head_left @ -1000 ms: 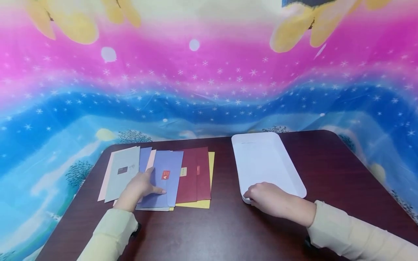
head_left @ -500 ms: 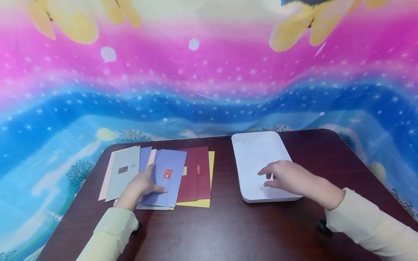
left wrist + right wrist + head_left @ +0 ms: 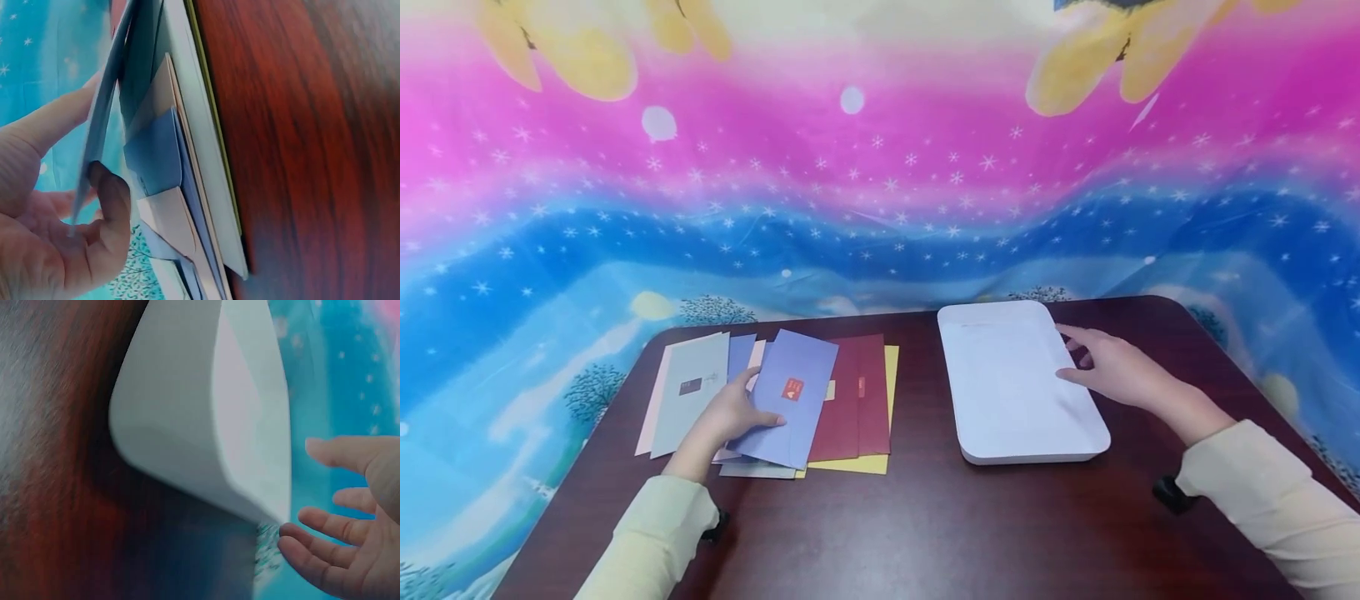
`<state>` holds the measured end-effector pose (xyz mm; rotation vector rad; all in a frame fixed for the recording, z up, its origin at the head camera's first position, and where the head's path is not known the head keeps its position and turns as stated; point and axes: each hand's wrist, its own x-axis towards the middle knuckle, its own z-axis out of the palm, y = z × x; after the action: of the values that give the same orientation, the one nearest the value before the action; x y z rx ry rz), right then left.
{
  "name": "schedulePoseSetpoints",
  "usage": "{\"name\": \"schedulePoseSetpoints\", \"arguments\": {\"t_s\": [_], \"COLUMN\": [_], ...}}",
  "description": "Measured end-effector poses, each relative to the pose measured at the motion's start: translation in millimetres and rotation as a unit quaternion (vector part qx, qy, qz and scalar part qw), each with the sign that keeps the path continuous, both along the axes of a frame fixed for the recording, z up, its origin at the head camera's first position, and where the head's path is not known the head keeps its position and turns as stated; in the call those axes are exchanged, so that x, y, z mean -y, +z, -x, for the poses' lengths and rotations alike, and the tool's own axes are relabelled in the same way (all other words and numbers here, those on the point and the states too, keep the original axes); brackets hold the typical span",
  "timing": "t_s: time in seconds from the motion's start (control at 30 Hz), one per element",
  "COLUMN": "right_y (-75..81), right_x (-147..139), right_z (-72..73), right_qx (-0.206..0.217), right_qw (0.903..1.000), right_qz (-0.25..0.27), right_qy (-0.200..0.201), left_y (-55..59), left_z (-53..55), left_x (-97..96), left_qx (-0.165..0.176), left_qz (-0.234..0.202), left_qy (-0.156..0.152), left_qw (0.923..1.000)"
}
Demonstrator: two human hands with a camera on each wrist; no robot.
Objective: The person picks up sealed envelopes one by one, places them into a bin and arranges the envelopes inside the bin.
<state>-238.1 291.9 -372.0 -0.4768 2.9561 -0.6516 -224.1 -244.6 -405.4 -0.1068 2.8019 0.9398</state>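
My left hand [image 3: 730,412] pinches a periwinkle envelope [image 3: 786,358] with a red sticker, thumb on its face and fingers behind. In the left wrist view this envelope [image 3: 103,119] stands on edge, with a gap between it and the fanned envelopes [image 3: 159,150]. Over at the right, a white tray [image 3: 1030,458] lies on the table. My right hand [image 3: 1116,367] hovers at its right rim, fingers spread and holding nothing. The right wrist view shows the fingertips close beside the tray's corner.
Beneath and around the held envelope lie a grey-green envelope [image 3: 670,425], dark red envelopes [image 3: 868,425] and a yellow envelope [image 3: 892,375], overlapping. The brown table [image 3: 880,533] backs onto a colourful printed cloth [image 3: 880,183].
My left hand has raised the periwinkle envelope off the others and tilted it. My right hand has left the tray's near left corner and moved to its right rim.
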Motion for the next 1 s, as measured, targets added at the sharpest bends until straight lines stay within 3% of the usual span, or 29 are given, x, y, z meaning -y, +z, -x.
{"name": "schedulePoseSetpoints", "arguments": {"t_s": [0.17,0.33,0.53,0.77,0.9,1.0], "right_y": [-15.0,-24.3,-25.9,-28.4,-28.4,-28.1], "right_x": [-19,-29,-33,-34,-33,-32], "right_z": [3.7,0.4,-2.7,-3.7,-3.4,-3.1], "right_qx": [0.078,0.162,0.200,0.228,0.232,0.234], "right_qw": [0.9953,0.9780,0.9641,0.9495,0.9470,0.9459], "right_qz": [0.055,0.130,0.174,0.215,0.222,0.224], "right_qy": [-0.015,-0.021,-0.013,-0.020,-0.020,-0.019], "left_y": [-1.8,-5.3,-9.5,-13.4,-12.6,-10.6], "left_z": [-0.7,-2.5,-3.0,-6.9,-7.9,-8.1], "left_x": [1.6,0.3,-0.2,-0.8,-3.2,-6.6], "left_qx": [-0.007,-0.012,-0.009,0.009,0.013,0.020], "left_qz": [-0.065,-0.129,-0.196,-0.287,-0.317,-0.357], "left_qy": [0.014,0.031,0.040,0.036,0.046,0.043], "left_qw": [0.9977,0.9911,0.9797,0.9572,0.9472,0.9327]}}
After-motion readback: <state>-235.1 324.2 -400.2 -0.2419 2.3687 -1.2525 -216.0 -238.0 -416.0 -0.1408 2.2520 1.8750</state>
